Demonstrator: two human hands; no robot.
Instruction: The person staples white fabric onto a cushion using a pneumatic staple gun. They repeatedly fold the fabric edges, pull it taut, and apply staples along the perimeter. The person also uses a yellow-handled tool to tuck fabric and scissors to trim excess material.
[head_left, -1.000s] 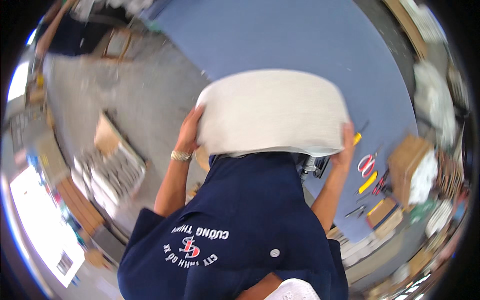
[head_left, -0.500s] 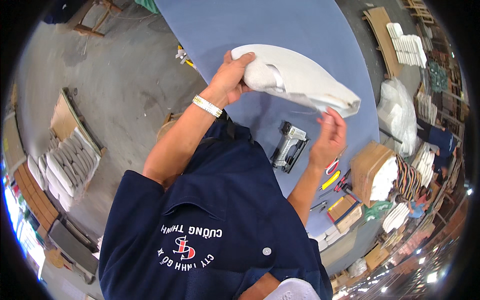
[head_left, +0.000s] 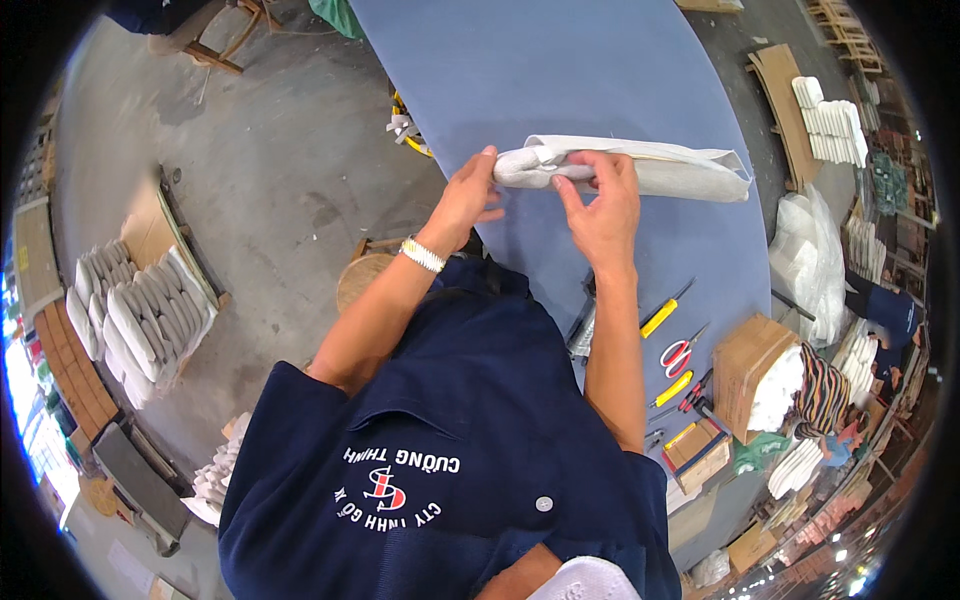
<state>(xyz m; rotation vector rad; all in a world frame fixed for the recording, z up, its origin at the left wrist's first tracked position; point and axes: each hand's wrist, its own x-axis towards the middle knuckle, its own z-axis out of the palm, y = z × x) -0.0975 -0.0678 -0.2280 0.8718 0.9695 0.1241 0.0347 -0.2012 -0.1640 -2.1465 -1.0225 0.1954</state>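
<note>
A light grey fabric-covered cushion pad (head_left: pixel 690 176), long and seen nearly edge-on, is held above the blue-grey table (head_left: pixel 540 70). Its left end is padded and rounded, and a fabric flap stands up along the far side. My left hand (head_left: pixel 463 205) grips that rounded end, its lower fingers partly spread. My right hand (head_left: pixel 606 205) pinches the cover between thumb and fingers, left of the pad's middle. Beneath my right forearm, a staple gun (head_left: pixel 584 330) on the table is mostly hidden.
Right of my forearm lie a yellow-handled tool (head_left: pixel 659 318), red-handled scissors (head_left: pixel 676 357) and a yellow cutter (head_left: pixel 674 388). A cardboard box (head_left: pixel 750 365) with white stuffing stands beyond. Stacked cushions (head_left: pixel 150 310) sit on the left floor, near a round stool (head_left: pixel 362 280).
The pad has turned from showing its broad face to nearly edge-on and come closer to me. My right hand has moved left from the pad's right end toward its left half.
</note>
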